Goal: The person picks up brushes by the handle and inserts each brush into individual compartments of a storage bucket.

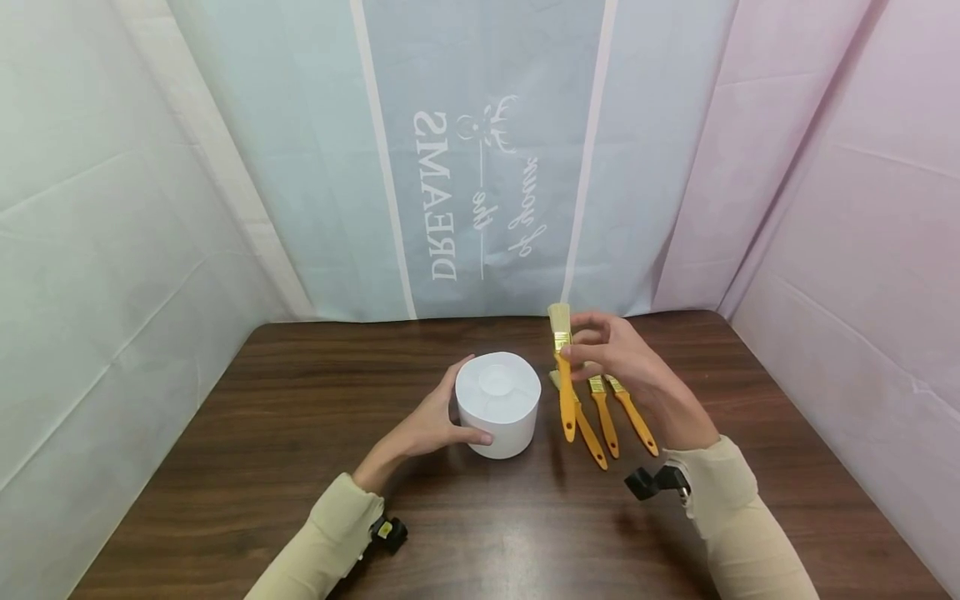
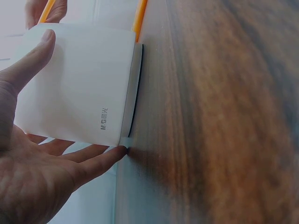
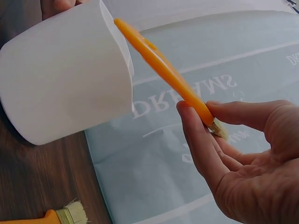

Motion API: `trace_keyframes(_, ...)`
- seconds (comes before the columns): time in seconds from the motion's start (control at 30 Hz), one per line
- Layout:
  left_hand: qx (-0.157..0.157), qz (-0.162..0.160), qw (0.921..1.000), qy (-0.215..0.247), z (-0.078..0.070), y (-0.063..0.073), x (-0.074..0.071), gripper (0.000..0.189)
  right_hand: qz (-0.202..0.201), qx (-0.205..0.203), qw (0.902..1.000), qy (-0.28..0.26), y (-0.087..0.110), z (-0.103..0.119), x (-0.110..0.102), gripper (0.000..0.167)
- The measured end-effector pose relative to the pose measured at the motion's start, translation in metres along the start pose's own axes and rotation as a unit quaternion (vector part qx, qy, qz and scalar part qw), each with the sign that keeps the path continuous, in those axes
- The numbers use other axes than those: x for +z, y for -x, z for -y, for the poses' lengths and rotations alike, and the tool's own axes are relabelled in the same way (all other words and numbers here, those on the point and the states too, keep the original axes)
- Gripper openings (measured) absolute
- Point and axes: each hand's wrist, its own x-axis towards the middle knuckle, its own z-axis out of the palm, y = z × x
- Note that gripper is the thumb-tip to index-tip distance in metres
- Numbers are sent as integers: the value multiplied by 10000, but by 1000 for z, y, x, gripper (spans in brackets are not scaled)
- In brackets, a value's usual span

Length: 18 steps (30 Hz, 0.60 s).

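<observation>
My left hand [image 1: 429,423] holds a round white pen holder [image 1: 501,432] standing on the table, thumb on the near side and fingers round the far left. Its top shows a round middle section and dividers, and small M&G lettering marks its wall [image 2: 79,84] in the left wrist view. To the right of it, my right hand [image 1: 618,354] pinches a paintbrush [image 1: 567,408] near the ferrule, between thumb and fingers. The brush is raised, its pale bristles up and its orange handle pointing down. Three similar paintbrushes [image 1: 602,417] lie below the right hand, bristles towards the back.
The dark wood-grain table [image 1: 300,400] ends at the back against a grey-blue curtain [image 1: 480,192] with printed lettering. Pale fabric walls [image 1: 97,292] stand at both sides. A black wrist camera [image 1: 388,533] sits on each sleeve.
</observation>
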Motion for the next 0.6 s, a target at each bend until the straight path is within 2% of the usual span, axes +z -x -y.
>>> trace_keyframes(0.1,32,-42,10000,-13,1,0,3,127,-61,-31,10000,-48,0,-1,1,57)
trace_keyframes(0.3,-45,49,10000,20,-3,0,-3,127,-213,54,9996,-195,2,9,7,58)
trace_keyframes(0.6,-221,163,9996,110,-7,-1,-12,126,-414,-83,9976,-557,5,22,17,57)
